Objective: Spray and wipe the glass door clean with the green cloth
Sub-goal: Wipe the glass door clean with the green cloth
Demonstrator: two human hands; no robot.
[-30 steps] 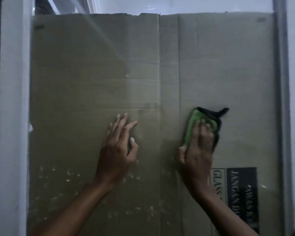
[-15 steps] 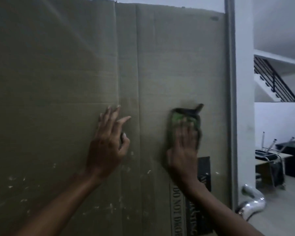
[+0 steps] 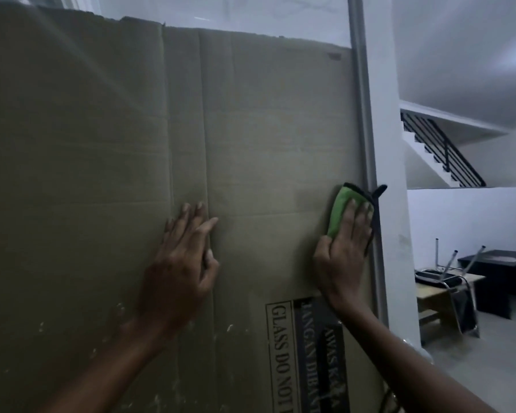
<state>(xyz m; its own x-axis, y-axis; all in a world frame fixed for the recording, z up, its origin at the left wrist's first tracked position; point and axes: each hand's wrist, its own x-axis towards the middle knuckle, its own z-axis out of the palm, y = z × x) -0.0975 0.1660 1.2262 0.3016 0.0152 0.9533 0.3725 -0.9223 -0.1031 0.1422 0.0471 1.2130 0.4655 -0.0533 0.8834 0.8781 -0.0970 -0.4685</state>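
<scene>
The glass door fills most of the view, with brown cardboard behind the pane. My right hand presses the green cloth flat against the glass, close to the door's grey right frame. The cloth has a dark edge and a dark tab sticking out over the frame. My left hand rests flat on the glass to the left of it, fingers straight and pointing up. No spray bottle is in view.
White specks dot the lower left of the pane. A printed "GLASS DO NOT" label sits low on the cardboard. Right of the frame stand a white pillar, a staircase with black railing, a table with an upturned chair.
My right hand has slid the green cloth to the right, from the middle of the pane to the door's right frame. My left hand stays flat on the glass. The view has turned rightward.
</scene>
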